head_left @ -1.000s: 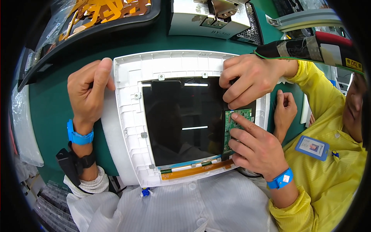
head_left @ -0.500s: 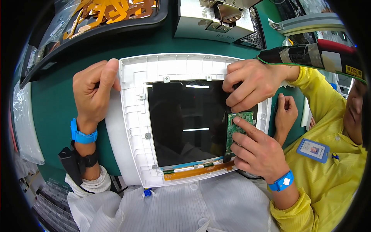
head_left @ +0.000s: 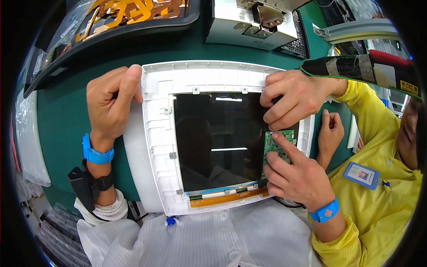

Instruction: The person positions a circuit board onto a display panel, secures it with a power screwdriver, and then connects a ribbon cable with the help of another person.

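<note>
My left hand (head_left: 109, 100) is curled closed beside the upper left edge of a white plastic frame (head_left: 155, 142), its thumb and fingertips against or very near the rim. Set face up in the frame is a dark glossy display panel (head_left: 213, 133). Past the frame's right side rests my right hand (head_left: 331, 131), fingers curled in and nothing visible in them; a co-worker's arm hides part of its forearm. The yellow-sleeved co-worker presses an index finger of one hand (head_left: 300, 178) on a green circuit board (head_left: 284, 138). Their other hand (head_left: 293, 98) pinches at the panel's upper right; what it grips is hidden.
White foam (head_left: 138, 169) lies under the frame on a green mat (head_left: 62, 133). Behind stand a black tray (head_left: 147, 27) of orange flex cables and a metal box (head_left: 240, 31). A taped black-and-red tool (head_left: 360, 69) hangs at the upper right, over the co-worker's arm.
The whole scene sits slightly farther right in the picture. On the green board, the co-worker's index fingertip has slid a little away from me. My hands keep their pose.
</note>
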A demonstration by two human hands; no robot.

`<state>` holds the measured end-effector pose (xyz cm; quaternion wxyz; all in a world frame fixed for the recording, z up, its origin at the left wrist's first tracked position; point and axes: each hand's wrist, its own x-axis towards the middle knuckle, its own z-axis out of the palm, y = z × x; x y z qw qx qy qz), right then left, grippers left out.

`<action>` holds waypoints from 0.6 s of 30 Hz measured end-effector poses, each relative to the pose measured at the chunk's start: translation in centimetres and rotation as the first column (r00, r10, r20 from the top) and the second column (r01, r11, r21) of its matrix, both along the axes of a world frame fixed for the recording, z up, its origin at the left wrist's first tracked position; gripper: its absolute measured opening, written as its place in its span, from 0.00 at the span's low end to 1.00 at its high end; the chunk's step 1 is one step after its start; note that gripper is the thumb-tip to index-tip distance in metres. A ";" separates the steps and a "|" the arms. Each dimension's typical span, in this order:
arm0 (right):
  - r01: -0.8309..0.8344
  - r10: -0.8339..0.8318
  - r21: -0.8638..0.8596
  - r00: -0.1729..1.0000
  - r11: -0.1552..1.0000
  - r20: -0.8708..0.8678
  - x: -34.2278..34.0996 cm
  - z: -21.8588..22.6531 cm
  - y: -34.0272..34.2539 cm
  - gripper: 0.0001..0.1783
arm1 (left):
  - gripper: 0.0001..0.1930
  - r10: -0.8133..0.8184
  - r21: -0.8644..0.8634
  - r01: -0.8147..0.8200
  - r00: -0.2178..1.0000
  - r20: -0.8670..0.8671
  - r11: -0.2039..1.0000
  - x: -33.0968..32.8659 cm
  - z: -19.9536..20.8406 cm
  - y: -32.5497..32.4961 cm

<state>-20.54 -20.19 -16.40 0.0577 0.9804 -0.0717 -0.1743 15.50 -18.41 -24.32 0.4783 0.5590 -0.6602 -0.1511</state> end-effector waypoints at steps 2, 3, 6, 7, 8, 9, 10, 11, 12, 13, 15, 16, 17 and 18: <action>-0.008 0.008 -0.004 1.000 1.000 -0.001 -0.1 0.3 -0.4 0.05 | 0.22 0.002 -0.004 -0.002 1.000 0.007 1.000 -0.1 0.1 0.1; -0.050 0.048 -0.045 0.998 0.998 -0.045 -0.2 0.2 -0.5 0.04 | 0.22 0.002 0.000 -0.002 1.000 0.003 1.000 -0.2 0.1 0.0; 0.100 -0.100 -0.044 0.995 0.994 -0.008 -0.4 1.9 0.2 0.05 | 0.22 -0.004 -0.001 0.004 1.000 0.012 1.000 -0.4 -0.1 -0.3; 0.103 -0.103 -0.039 0.995 0.994 -0.009 -0.7 3.8 0.2 0.05 | 0.22 -0.004 -0.006 0.004 1.000 0.022 1.000 -0.4 -0.2 -0.4; -0.410 0.285 -0.354 0.891 0.841 -0.354 -1.7 6.5 0.0 0.06 | 0.22 -0.011 -0.005 0.011 1.000 0.019 1.000 -0.4 -0.2 -0.6; -0.832 0.414 -0.393 0.541 0.393 -0.732 -2.6 8.1 -0.2 0.07 | 0.22 -0.022 -0.008 0.022 1.000 0.008 1.000 -0.6 -0.1 -1.1; -0.829 0.413 -0.399 0.546 0.392 -0.729 -4.3 8.2 0.1 0.07 | 0.22 -0.020 -0.007 0.020 1.000 0.009 1.000 -0.7 0.4 -1.2; -0.766 0.398 -0.446 0.630 0.463 -0.667 -7.6 8.8 1.5 0.07 | 0.22 -0.008 0.003 0.008 1.000 0.005 1.000 -0.2 0.0 -0.9; -0.696 0.382 -0.482 0.705 0.532 -0.597 -10.2 9.1 2.5 0.06 | 0.22 0.005 0.008 -0.005 1.000 -0.002 1.000 0.3 -0.4 -0.5; -0.706 0.405 -0.475 0.698 0.525 -0.590 -12.1 9.0 3.2 0.06 | 0.22 0.021 0.015 -0.021 1.000 -0.005 1.000 0.7 -0.9 0.0; -0.424 0.266 -0.554 0.900 0.716 -0.346 -24.8 11.6 8.2 0.04 | 0.22 0.053 0.046 -0.053 0.999 0.007 0.998 0.7 -0.2 1.1; -0.277 0.127 -0.592 0.951 0.757 -0.282 -32.5 14.6 14.5 0.04 | 0.22 0.004 0.020 -0.004 1.000 -0.016 1.000 -0.3 0.7 -0.8; -0.162 0.066 -0.586 0.981 0.794 -0.182 -36.1 15.1 16.1 0.04 | 0.22 0.014 0.025 -0.014 1.000 0.001 1.000 0.1 0.7 -0.2; -0.049 0.006 -0.565 0.997 0.823 -0.077 -40.9 14.4 17.4 0.04 | 0.22 0.046 0.040 -0.047 0.999 0.014 0.998 0.8 0.7 0.9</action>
